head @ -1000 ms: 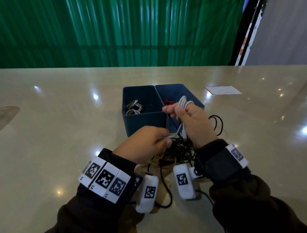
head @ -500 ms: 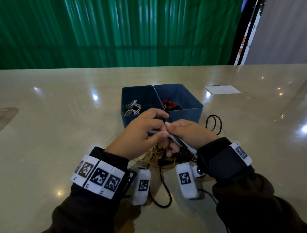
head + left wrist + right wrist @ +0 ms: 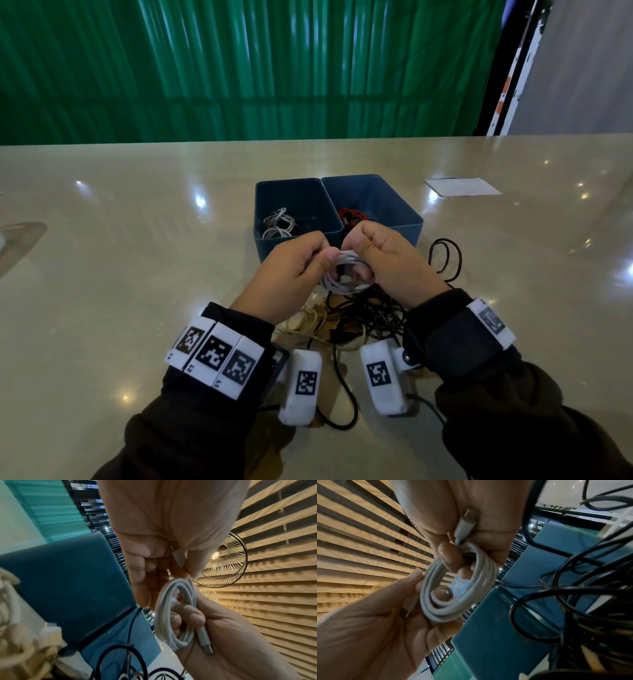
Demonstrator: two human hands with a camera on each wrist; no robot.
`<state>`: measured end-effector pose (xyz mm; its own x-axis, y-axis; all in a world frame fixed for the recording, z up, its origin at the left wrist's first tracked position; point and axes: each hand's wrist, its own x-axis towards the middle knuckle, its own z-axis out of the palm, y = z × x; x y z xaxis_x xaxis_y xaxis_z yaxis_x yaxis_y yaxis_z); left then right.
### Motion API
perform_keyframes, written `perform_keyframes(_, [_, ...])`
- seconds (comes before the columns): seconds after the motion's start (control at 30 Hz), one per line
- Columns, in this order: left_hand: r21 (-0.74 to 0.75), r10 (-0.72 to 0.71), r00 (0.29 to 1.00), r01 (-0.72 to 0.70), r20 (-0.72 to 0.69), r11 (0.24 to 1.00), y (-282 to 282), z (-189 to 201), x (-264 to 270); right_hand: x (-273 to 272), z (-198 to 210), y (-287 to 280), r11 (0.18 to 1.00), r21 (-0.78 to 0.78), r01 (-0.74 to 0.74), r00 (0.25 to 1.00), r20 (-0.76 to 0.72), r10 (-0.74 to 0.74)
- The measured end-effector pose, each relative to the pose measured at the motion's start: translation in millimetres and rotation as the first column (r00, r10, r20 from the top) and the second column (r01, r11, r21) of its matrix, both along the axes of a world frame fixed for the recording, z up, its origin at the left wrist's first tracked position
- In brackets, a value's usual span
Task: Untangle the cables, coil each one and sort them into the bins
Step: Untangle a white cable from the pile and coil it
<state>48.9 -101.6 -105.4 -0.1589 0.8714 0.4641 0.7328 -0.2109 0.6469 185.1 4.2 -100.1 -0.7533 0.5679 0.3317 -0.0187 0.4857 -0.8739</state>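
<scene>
Both hands on the white coil (image 3: 346,279): left hand (image 3: 291,263) pinches one side, right hand (image 3: 390,260) grips the other, just in front of the bins (image 3: 337,202).

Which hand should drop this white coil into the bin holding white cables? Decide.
Left, probably. The left hand grips the white coil and sits nearest the left bin holding white cables; the right hand fronts the other bin.

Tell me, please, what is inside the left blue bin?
In the left blue bin lie coiled white and grey cables. Its near corner is hidden behind the left hand, so anything there cannot be seen.
</scene>
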Motion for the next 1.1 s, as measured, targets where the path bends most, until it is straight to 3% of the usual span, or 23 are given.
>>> perform_keyframes(0.13, [-0.009,0.015,0.976,-0.013,0.219,1.000,2,-2,4,0,0,0,0.997,-0.053,-0.049,0.995,-0.085,0.044])
perform_keyframes(0.3, [-0.040,0.017,0.880,0.003,0.475,0.999,2,-1,10,1,0,0,0.995,-0.005,-0.096,0.994,-0.052,0.096])
perform_keyframes(0.47, [-0.019,0.022,0.847,-0.014,0.532,1.000,3,0,11,-1,0,0,0.998,0.009,-0.069,0.994,-0.090,0.069])
perform_keyframes(0.57, [-0.012,0.020,0.834,-0.016,0.551,1.000,4,-2,9,-2,0,-3,0.976,-0.145,-0.159,0.975,-0.176,0.133])
perform_keyframes(0.67, [0.004,-0.003,0.810,0.001,0.586,1.000,4,-2,9,-1,2,-8,0.901,-0.316,-0.296,0.936,-0.286,0.207])
perform_keyframes(0.83, [0.006,-0.052,0.767,0.063,0.640,0.998,5,-4,11,-1,2,-9,0.816,-0.425,-0.392,0.901,-0.355,0.249])
perform_keyframes(0.9, [-0.011,-0.044,0.762,0.066,0.646,0.998,5,-5,13,-2,3,-11,0.847,-0.392,-0.358,0.914,-0.332,0.233])
perform_keyframes(1.0, [-0.065,0.012,0.775,0.037,0.631,0.997,6,-8,11,-5,-2,-10,0.974,-0.190,-0.126,0.969,-0.232,0.080])
perform_keyframes(1.1, [-0.142,0.065,0.810,0.022,0.582,0.990,5,-7,12,-8,-7,-5,0.997,-0.049,0.062,0.977,-0.203,-0.071])
